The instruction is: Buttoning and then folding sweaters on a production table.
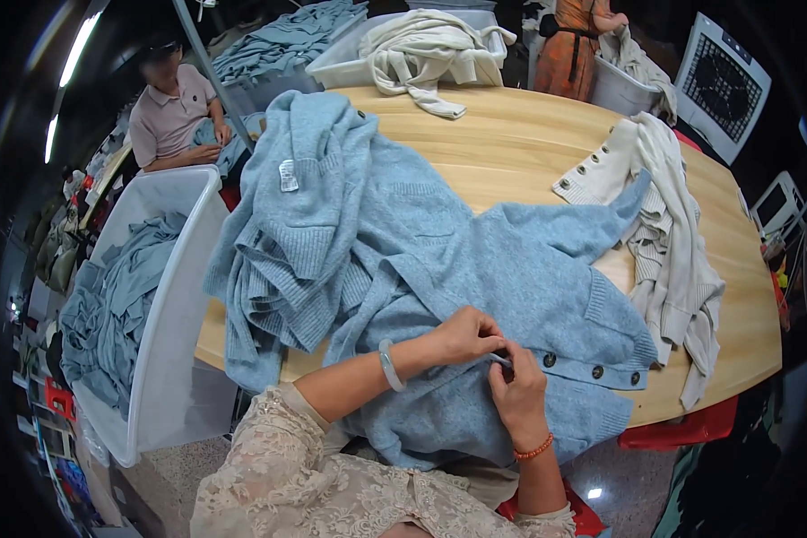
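A light blue knitted cardigan point(547, 242) lies spread over the table in front of me, one sleeve stretched toward the right. Dark buttons run along its front band, to the right of my hands. My left hand point(464, 339), below a pale bangle, is closed in a pinch at the band's edge. Close against it, my right hand point(518, 387), with an orange bead bracelet at the wrist, pinches the same edge between thumb and fingers. The fingers cover what lies exactly between them, possibly a button.
More blue knitwear point(305, 206) is heaped on the table's left. Cream buttoned knitwear point(668, 233) lies at the right on the wooden table point(502, 143). A white bin point(175, 314) with blue garments stands left. Two people point(175, 117) are beyond the table.
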